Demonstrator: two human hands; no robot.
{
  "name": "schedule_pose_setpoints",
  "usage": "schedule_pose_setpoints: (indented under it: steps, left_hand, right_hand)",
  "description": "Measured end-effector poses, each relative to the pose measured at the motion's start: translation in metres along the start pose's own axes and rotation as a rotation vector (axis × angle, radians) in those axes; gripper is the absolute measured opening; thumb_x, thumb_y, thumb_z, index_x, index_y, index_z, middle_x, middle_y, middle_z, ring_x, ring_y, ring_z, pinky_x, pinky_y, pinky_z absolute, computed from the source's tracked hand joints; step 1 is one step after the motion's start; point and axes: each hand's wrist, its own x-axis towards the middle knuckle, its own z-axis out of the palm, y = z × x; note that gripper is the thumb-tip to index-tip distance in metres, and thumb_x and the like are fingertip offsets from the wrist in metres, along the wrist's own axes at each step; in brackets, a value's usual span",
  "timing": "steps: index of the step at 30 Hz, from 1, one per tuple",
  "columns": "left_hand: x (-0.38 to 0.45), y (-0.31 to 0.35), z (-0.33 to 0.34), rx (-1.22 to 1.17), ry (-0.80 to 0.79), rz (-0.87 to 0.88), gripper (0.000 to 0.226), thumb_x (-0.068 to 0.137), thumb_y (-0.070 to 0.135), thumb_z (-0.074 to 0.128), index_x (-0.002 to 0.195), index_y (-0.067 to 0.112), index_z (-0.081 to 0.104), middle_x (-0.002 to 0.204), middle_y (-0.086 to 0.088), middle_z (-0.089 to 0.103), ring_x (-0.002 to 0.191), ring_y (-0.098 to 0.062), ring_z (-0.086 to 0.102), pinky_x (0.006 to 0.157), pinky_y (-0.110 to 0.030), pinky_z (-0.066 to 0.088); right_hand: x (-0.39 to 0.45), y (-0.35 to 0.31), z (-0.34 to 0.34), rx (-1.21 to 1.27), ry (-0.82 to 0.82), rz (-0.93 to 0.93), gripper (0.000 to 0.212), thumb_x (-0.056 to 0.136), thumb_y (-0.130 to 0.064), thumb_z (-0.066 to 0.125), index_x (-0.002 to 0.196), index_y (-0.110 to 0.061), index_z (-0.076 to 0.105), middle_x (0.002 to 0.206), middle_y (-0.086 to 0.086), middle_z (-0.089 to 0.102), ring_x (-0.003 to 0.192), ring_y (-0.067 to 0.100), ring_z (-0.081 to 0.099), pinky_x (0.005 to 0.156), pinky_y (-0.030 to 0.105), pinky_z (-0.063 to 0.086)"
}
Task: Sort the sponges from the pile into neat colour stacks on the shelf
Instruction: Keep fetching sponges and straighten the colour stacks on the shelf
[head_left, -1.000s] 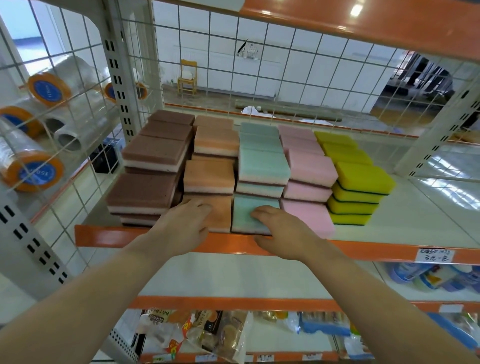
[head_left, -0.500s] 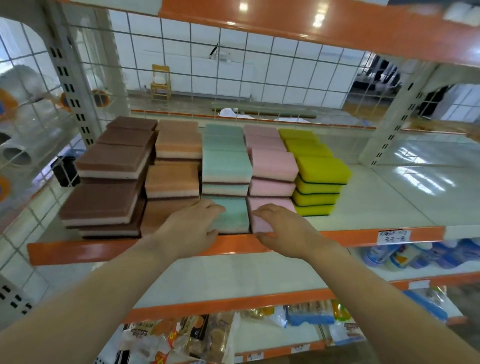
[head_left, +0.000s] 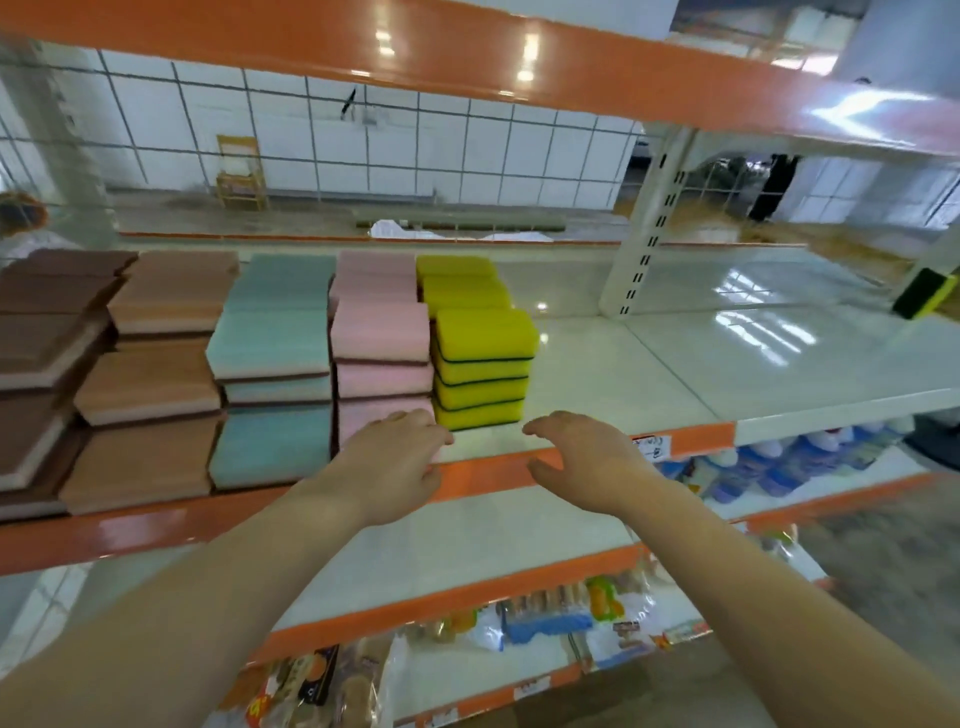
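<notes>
I see the sponges lined up in colour rows on the white shelf (head_left: 649, 374), running from left to right: dark brown sponges (head_left: 47, 332), tan sponges (head_left: 150, 384), teal sponges (head_left: 275, 353), pink sponges (head_left: 382, 338) and yellow sponges (head_left: 483, 358). Each colour sits in stacks that step back toward the far wire grid, and neighbouring rows lie just beside one another. My left hand (head_left: 392, 467) rests over the near edge of the shelf with its fingers loosely bent, the fingertips touching the top of the nearest low pink sponge; it grips nothing that I can make out. My right hand (head_left: 587, 462) is over the orange shelf edge (head_left: 488, 473), just right of the yellow stack and apart from it, fingers relaxed and spread, empty. The shelf to the right of the yellow row is bare white board, and far off to the right one more yellow sponge with a dark side (head_left: 924, 293) stands tilted by itself, well apart from the rows. Below, the lower shelves carry blue bottles (head_left: 769, 467) and packaged goods (head_left: 545, 618), too blurred to tell apart.
</notes>
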Motion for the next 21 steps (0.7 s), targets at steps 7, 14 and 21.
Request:
schedule_pose_setpoints:
  steps: [7, 14, 21]
  left_hand:
    - [0.053, 0.076, 0.013, -0.008, 0.024, 0.039, 0.04, 0.095, 0.032, 0.044, 0.134, 0.025, 0.045, 0.131, 0.003, 0.046, 0.123, -0.016, 0.043, 0.095, -0.027, 0.038]
    - [0.102, 0.151, 0.028, 0.008, 0.002, 0.085, 0.039, 0.093, 0.031, 0.043, 0.132, 0.029, 0.046, 0.126, 0.002, 0.049, 0.118, -0.018, 0.045, 0.088, -0.028, 0.039]
    - [0.146, 0.225, 0.045, 0.01, -0.055, 0.158, 0.039, 0.093, 0.031, 0.042, 0.132, 0.024, 0.045, 0.131, 0.001, 0.046, 0.121, -0.018, 0.043, 0.092, -0.028, 0.038]
  right_hand:
    - [-0.029, 0.09, -0.007, 0.018, 0.027, 0.072, 0.042, 0.093, -0.036, 0.048, 0.133, -0.026, 0.046, 0.134, -0.005, 0.048, 0.126, 0.016, 0.042, 0.096, 0.027, 0.038]
    - [-0.068, 0.167, -0.014, 0.031, 0.043, 0.145, 0.025, 0.088, -0.028, 0.048, 0.11, -0.02, 0.057, 0.105, 0.0, 0.056, 0.091, 0.02, 0.054, 0.074, 0.032, 0.048]
    - [-0.113, 0.241, -0.01, 0.029, 0.065, 0.258, 0.04, 0.093, -0.03, 0.047, 0.132, -0.021, 0.048, 0.129, 0.001, 0.052, 0.11, 0.022, 0.053, 0.082, 0.031, 0.045]
